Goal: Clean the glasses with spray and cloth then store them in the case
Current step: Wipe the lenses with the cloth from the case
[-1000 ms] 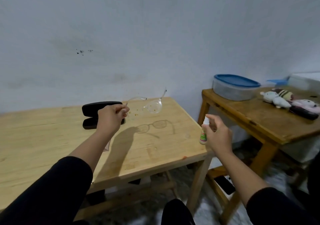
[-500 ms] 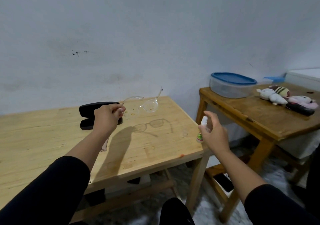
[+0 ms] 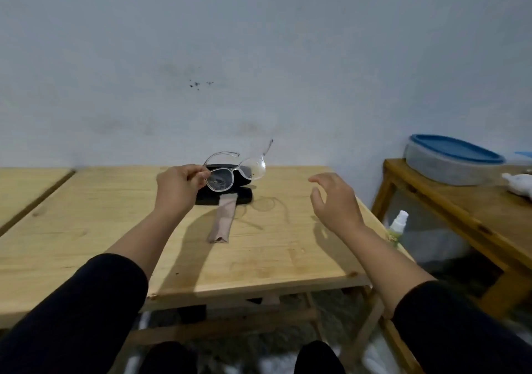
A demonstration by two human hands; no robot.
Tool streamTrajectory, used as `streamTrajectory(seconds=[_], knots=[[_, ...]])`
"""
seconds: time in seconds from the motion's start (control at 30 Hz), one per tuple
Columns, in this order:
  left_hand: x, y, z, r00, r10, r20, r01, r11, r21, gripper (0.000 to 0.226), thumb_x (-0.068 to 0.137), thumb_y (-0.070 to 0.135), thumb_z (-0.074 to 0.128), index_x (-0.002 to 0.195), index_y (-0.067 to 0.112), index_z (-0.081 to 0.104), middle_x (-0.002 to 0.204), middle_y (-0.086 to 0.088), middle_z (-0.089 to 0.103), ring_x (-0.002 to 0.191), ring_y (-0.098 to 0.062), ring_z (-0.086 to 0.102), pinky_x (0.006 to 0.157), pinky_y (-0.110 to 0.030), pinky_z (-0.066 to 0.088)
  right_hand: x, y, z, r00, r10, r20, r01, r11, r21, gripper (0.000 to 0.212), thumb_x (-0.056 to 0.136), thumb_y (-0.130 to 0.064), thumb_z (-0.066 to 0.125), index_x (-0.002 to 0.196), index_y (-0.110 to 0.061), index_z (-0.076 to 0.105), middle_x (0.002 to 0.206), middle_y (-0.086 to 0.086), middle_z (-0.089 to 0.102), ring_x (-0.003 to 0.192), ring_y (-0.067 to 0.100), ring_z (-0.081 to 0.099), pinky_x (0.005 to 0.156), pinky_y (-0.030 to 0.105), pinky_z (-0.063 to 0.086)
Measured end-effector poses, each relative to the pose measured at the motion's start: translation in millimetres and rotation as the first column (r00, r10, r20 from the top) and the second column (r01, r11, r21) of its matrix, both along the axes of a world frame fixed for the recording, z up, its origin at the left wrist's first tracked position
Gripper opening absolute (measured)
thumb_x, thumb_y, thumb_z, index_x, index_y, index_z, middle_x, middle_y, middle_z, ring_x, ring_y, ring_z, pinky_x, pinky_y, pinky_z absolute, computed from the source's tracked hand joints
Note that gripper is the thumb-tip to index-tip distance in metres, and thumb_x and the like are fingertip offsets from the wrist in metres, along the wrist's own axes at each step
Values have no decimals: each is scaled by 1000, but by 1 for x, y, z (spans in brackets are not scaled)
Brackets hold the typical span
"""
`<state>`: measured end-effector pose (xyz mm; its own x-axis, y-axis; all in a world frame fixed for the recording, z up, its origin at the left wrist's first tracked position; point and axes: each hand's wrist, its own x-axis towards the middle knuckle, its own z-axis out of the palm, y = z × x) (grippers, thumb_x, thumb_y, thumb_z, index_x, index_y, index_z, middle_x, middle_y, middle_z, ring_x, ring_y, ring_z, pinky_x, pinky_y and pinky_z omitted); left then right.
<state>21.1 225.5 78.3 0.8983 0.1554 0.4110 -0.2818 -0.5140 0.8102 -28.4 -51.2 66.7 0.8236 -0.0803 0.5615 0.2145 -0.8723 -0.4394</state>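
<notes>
**Pale wall, wooden table, glasses held up in one hand**

A bare bluish-white wall backs a light wooden table [image 3: 259, 258]. A second, darker table [image 3: 475, 209] stands off beyond the right hand, cut by the frame edge, so the blue-lidded container [image 3: 452, 157] and a white soft toy [image 3: 519, 182] on it show only in part.

The black case [image 3: 244, 198] lies just past the left hand and is largely hidden behind the hand and the glasses; whether it stands open cannot be told for certain. A folded beige cloth [image 3: 223, 221] reaches from the case back toward the person, between the two forearms. The spray bottle [image 3: 398, 224] stands at the table's edge, outside the right wrist, its lower part covered by the forearm.

The left hand [image 3: 180, 185] is closed around one end of the clear-framed glasses [image 3: 236, 172], holding them above the case, temples unfolded. The right hand [image 3: 335, 201] hovers above the table with fingers spread and loosely curled, holding and touching nothing.
</notes>
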Motion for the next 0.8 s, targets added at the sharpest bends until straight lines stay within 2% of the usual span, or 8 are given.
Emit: streamTrajectory(seconds=[0.13,0.23,0.33,0.43,0.57,0.67,0.8], knots=[[-3,43,-10,997,75,-23,-76,996,-37,14,88,12,58,91,7,70,77,-10,67,74,-20,64,66,-2,44,39,54,-17,962,172,-213,-165,985,53,27,87,-9,50,108,-11,65,112,9,65,86,20,61,80,24,42],[-8,74,-17,991,126,-46,-127,991,-34,13,88,13,59,91,8,71,77,-9,67,73,-18,63,61,5,39,64,91,-32,924,234,-301,-202,970,133,28,88,-13,49,112,-17,63,114,2,58,82,13,56,73,21,38],[-12,102,-21,980,188,-64,-189,982,-17,13,87,15,60,91,11,71,77,-7,68,74,-16,64,61,1,40,88,115,-41,916,260,-305,-224,963,148,29,87,-14,49,112,-19,61,109,-1,54,90,14,55,74,19,37],[-12,126,-25,966,245,-80,-246,969,4,12,87,16,60,90,12,71,77,-6,68,72,-15,64,64,-1,37,109,128,-45,909,248,-335,-230,969,93,33,87,-17,48,117,-17,59,118,4,53,100,21,56,77,25,39],[-9,144,-34,953,285,-104,-288,958,-13,11,87,16,61,88,13,71,76,-7,68,68,-8,63,75,-16,46,127,136,-53,894,207,-398,-219,976,15,35,87,-25,46,119,-19,57,123,8,53,107,25,53,75,28,37],[-6,148,-38,950,290,-117,-295,955,-22,12,87,14,60,90,11,71,76,-7,68,68,-7,62,66,-4,45,133,139,-53,895,203,-397,-216,976,13,33,88,-29,50,119,-23,58,121,5,55,107,24,54,77,27,37],[-2,147,-41,946,290,-145,-298,954,-32,12,87,15,60,91,12,71,77,-8,68,73,-16,65,64,-5,44,135,139,-49,854,274,-443,-267,960,80,33,86,-37,57,117,-31,61,113,-4,62,102,15,56,76,24,41]])
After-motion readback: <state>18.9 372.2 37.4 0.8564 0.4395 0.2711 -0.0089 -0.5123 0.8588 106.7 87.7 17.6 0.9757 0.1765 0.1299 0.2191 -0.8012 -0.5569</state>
